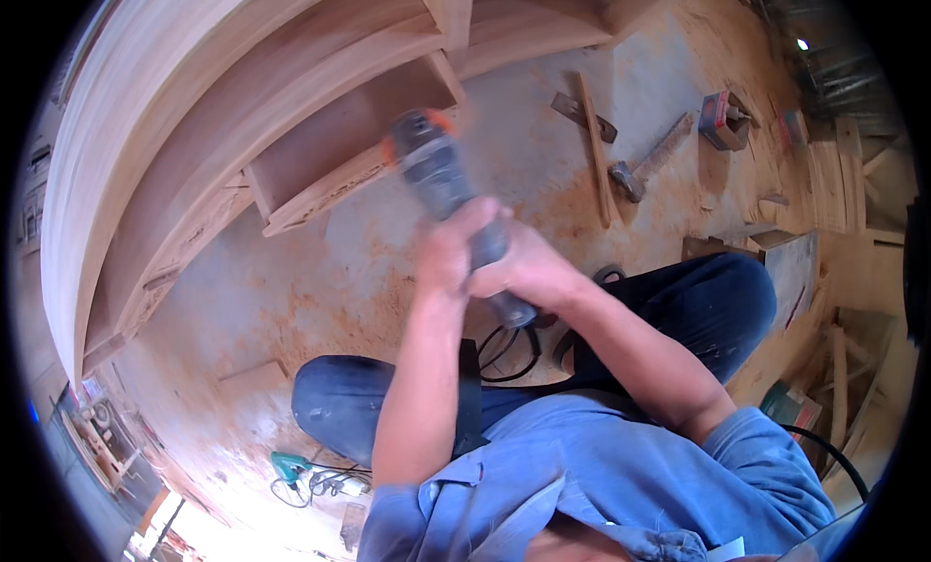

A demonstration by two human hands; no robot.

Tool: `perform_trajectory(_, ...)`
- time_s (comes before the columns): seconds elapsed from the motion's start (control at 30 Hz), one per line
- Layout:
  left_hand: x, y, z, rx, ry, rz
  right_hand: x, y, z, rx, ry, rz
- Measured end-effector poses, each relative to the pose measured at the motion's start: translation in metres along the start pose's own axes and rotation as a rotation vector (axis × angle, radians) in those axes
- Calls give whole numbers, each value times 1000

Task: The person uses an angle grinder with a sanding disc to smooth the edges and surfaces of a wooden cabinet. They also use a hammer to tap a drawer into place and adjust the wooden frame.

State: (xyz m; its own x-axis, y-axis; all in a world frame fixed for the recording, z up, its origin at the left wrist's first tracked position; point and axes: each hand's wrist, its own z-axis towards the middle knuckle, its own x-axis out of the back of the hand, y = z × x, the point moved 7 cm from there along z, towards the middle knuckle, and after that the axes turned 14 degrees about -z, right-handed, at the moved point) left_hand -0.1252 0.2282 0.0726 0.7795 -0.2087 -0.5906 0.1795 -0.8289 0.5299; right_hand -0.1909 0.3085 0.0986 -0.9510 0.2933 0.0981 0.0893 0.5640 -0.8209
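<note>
Shirt (601, 465), then pwr tool (441, 179) btwn fingers (475, 214)

From the left hand (447, 250), floor (301, 281) leaves room toward nine o'clock; the drawer (328, 193) blocks ten, the power tool (436, 177) twelve, the wooden strip (598, 164) and hammer (663, 155) two, the right knee (722, 286) three, the left knee (335, 397) seven.

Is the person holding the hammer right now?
No, the hammer lies on the floor, while the person's fingers are closed around a grey power tool.
</note>
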Motion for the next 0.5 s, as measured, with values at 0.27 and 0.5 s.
perform_trajectory(0.27,-17,3,8,-43,-39,32,7,1,-4,-130,1,86)
perform_trajectory(0.5,48,52,-15,-124,79,-102,-66,-26,22,-103,-137,-6)
